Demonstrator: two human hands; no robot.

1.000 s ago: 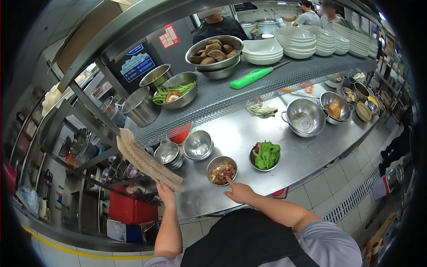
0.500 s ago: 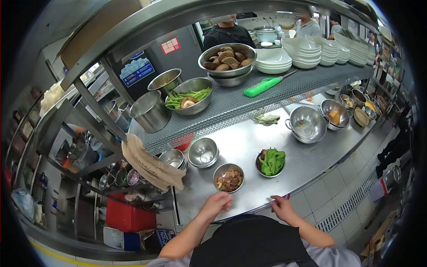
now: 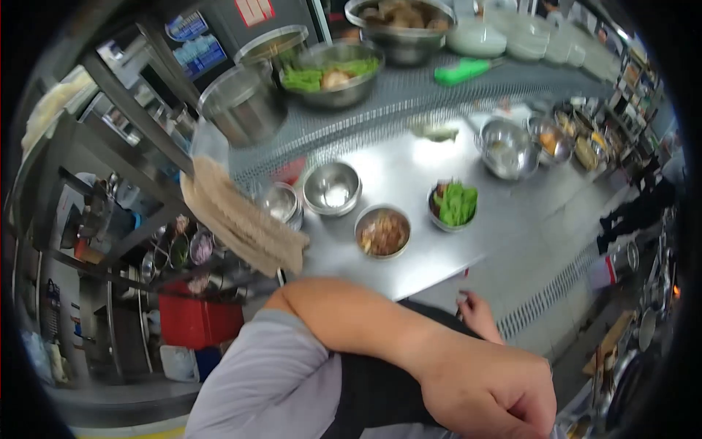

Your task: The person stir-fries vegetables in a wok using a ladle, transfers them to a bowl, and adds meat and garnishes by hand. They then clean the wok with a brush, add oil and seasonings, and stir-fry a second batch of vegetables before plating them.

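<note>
My left hand reaches across my body, large in front of the camera at the lower right. Its fingers are curled closed; anything inside them is hidden. My right hand hangs by the counter's front edge with loosely bent fingers slightly apart, and I see nothing held. On the steel counter, a small metal bowl of brown marinated meat pieces is close in front of me. Right of it stands a bowl of green leafy vegetables with some dark reddish bits.
Stacked metal bowls and a beige towel are at the left. Farther right is a metal colander-like bowl. The shelf above holds a bowl of green vegetables, a steel pot and a green-handled tool.
My left hand has swung from beside the meat bowl across to the right, close to the camera. The view has tilted down and blurred. Both food bowls remain on the counter.
</note>
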